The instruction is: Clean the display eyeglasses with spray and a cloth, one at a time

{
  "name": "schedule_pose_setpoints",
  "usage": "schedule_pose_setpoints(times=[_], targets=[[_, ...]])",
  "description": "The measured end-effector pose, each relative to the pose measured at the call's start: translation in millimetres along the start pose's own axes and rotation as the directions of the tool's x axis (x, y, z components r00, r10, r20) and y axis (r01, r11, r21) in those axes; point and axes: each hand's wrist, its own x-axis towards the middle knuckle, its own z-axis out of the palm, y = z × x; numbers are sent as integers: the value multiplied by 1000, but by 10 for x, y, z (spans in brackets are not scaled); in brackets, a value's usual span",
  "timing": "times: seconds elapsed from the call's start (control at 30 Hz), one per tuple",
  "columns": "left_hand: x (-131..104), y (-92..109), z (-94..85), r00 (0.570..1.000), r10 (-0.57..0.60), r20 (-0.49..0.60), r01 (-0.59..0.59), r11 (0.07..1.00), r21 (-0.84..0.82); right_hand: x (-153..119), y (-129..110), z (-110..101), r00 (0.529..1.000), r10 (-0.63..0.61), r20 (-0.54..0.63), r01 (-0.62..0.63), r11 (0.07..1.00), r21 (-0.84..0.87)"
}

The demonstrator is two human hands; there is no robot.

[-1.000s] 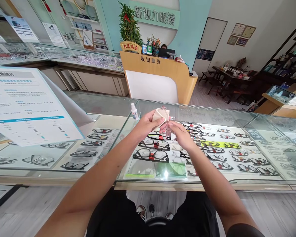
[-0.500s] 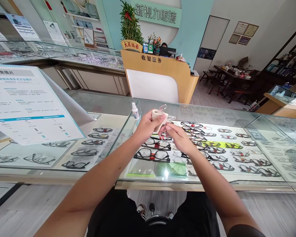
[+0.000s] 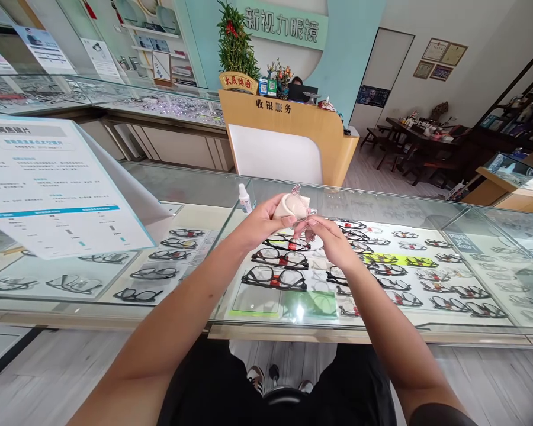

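Above the glass counter, my left hand point(image 3: 265, 225) is closed on a cream cleaning cloth point(image 3: 293, 205), its thumb lying along the near side. My right hand point(image 3: 331, 238) pinches a pair of clear, pinkish glasses point(image 3: 310, 235) just beside the cloth. Parts of the glasses stick out above and to the right of the cloth; the rest is hidden by cloth and fingers. A small white spray bottle point(image 3: 244, 199) stands upright on the counter, left of my left hand.
Under the glass counter top point(image 3: 359, 198) lie rows of dark-framed glasses point(image 3: 275, 278). A large printed sign point(image 3: 57, 183) leans at the left. Beyond the counter is a wooden cashier desk point(image 3: 288, 118), with a person partly hidden behind a monitor point(image 3: 302, 93).
The cloth has turned and now shows a wider, rounded face between my hands. My right hand has shifted slightly right, and my left fingers have moved behind the cloth.
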Motion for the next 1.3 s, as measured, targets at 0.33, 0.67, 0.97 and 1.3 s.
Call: schedule_pose_setpoints(times=[0.33, 0.67, 0.97, 1.3], targets=[[-28, -59, 255, 985, 56, -165, -57, 998, -1, -5, 45, 137, 999, 7, 45, -4, 998, -55], [4, -85, 87, 981, 30, -190, -33, 999, -13, -19, -42, 49, 1000, -9, 0, 9, 999, -43], [-14, -38, 155, 998, 55, -39, -54, 999, 4, -5, -11, 70, 1000, -7, 13, 7, 1000, -23], [-1, -80, 140, 974, 68, -217, -65, 998, 23, -20, -35, 113, 998, 33, 56, -32, 999, -12]])
